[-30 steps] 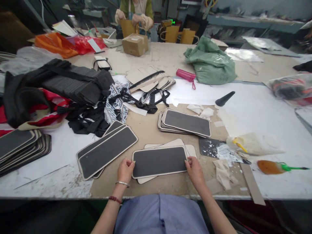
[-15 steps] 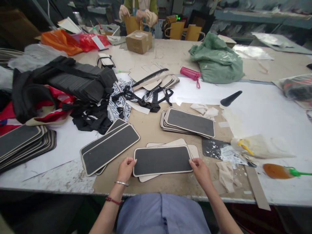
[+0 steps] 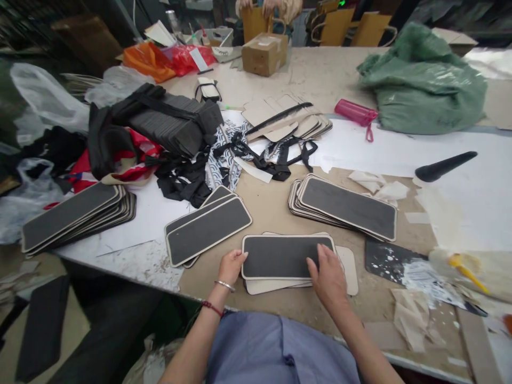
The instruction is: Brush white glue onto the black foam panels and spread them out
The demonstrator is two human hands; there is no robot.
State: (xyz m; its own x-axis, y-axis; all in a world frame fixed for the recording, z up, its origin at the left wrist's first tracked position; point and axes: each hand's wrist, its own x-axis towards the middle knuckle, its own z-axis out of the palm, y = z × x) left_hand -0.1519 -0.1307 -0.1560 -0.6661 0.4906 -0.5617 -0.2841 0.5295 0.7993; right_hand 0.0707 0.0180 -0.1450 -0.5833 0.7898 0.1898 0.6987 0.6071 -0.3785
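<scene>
A flat black panel with a cream border (image 3: pixel 276 257) lies in front of me over several cream-faced pieces that stick out beneath it. My left hand (image 3: pixel 232 266) pinches its left edge between thumb and fingers. On the panel's right end rests my right hand (image 3: pixel 328 274), fingers apart and laid on the black face. To the left is a small fanned group of like panels (image 3: pixel 210 228). A neater stack of panels (image 3: pixel 347 205) sits behind to the right, and another stack (image 3: pixel 74 216) lies at the far left.
Black and patterned straps (image 3: pixel 236 152) and dark bundled strips (image 3: pixel 180 120) cover the back left. A pink case (image 3: pixel 355 112), a green plastic bag (image 3: pixel 428 88) and a black tapered tool (image 3: pixel 446 166) are behind right. A paint-spattered sheet (image 3: pixel 384 261) lies nearby. Across the table are a person's hands.
My right hand has left the panel's right edge and moved onto its top face, fingers spreading. My left hand keeps its pinch. The camera view has turned left.
</scene>
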